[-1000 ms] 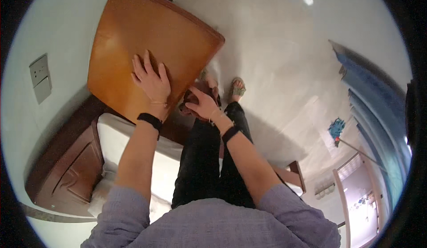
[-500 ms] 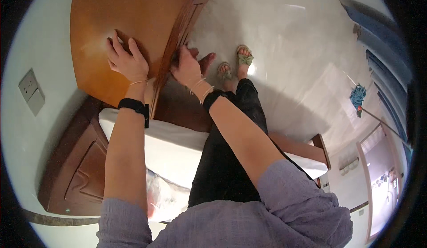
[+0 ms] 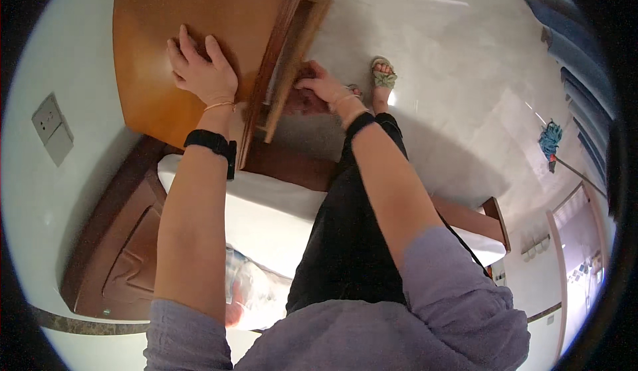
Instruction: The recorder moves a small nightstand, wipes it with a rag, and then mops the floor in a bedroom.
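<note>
We see a pale, glossy floor spreading to the right, with a blue mop head on it and a blue curtain beyond. Near us on the left are a dark carved headboard and a white mattress; a wall socket sits at far left. The orange-brown cabinet fills the far left, its top smooth.

From its right side a wooden drawer stands partly out, facing right toward the floor; its long front edge slants from far right to near left.

Our left hand lies spread on the cabinet top, gripping nothing, left of the drawer. Our right hand is just right of the drawer's front, fingers bent over a reddish-brown thing close against that front. Blur leaves us unable to tell whether those fingers grip it.
</note>
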The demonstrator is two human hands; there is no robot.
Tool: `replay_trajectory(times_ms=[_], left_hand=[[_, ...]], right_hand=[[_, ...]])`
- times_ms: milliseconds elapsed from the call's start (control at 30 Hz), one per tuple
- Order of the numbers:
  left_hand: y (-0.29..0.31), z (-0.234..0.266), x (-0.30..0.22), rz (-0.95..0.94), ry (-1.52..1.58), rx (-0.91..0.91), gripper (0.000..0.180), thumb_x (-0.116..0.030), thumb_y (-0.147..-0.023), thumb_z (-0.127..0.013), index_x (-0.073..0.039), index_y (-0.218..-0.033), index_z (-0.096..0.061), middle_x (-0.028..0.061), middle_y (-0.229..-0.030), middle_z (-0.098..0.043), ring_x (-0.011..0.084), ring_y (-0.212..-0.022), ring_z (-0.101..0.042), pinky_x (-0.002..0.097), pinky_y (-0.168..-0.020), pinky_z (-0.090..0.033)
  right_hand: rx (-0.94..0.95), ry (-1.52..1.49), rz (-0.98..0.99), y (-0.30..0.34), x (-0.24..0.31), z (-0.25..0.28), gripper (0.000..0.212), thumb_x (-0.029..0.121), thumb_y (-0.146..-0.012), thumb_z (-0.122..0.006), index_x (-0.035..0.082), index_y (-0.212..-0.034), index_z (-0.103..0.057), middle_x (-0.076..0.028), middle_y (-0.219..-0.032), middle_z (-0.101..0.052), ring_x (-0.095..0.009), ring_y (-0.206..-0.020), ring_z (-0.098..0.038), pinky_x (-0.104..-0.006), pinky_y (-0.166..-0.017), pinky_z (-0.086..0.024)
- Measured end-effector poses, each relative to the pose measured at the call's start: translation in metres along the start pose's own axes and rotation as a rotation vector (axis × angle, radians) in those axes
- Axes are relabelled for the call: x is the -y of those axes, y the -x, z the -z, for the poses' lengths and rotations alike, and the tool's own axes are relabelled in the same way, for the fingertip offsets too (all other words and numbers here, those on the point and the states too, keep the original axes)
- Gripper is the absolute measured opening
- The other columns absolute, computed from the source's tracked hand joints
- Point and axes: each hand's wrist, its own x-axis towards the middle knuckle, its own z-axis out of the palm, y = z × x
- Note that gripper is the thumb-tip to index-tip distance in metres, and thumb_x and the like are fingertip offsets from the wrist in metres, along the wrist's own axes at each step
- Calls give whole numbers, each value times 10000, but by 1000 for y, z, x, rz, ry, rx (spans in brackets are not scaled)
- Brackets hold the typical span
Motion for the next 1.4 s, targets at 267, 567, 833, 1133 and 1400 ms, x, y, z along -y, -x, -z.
replay_trajectory(times_ms=[267, 567, 833, 1133, 1400], left_hand=[[2, -5, -6, -4, 38, 18, 568, -462, -913, -415, -169, -1395, -351, 221, -1440, -284, 354, -1336, -259, 572, -1031, -169], [2, -6, -4, 7, 19, -32, 537, -477, -922, -406, -207, -1385, -376, 181, -1440, -318, 338, -1308, -317, 544, -1044, -174], [2, -6, 0, 0, 11, 12, 572, -464, -903, -426, -176, -1392, -356, 219, -1438, -289, 345, -1350, -247, 600, -1023, -173], [0, -4, -4, 20, 36, -4, 566, -449, -894, -450, -187, -1389, -366, 215, -1438, -293, 350, -1348, -245, 601, -1034, -157], [1, -5, -8, 18, 49, -4, 565, -441, -893, -450, -186, -1390, -364, 210, -1443, -277, 355, -1348, -240, 603, -1039, -147]], right_hand=[[-137, 163, 34, 70, -27, 75, 662, 89, -754, -652, 1, -1347, -369, -138, -1166, -553, -228, -1020, -552, -315, -826, -480], [-142, 142, 54, 86, -57, 112, 763, 208, -727, -696, -8, -1377, -360, -139, -1300, -491, -242, -1202, -448, -313, -1023, -347], [-242, 376, 60, 124, -26, 96, 438, 91, -744, -690, 20, -1151, -545, -121, -1178, -553, -214, -1078, -532, -309, -935, -420], [-739, 1525, 675, 128, 103, 18, 245, 135, -774, -652, 27, -986, -594, -132, -1013, -565, -292, -1005, -529, -382, -822, -467], [-324, 2025, 175, 101, 2, -26, 220, 248, -819, -527, 100, -885, -677, -92, -1037, -576, -273, -971, -490, -381, -730, -430]])
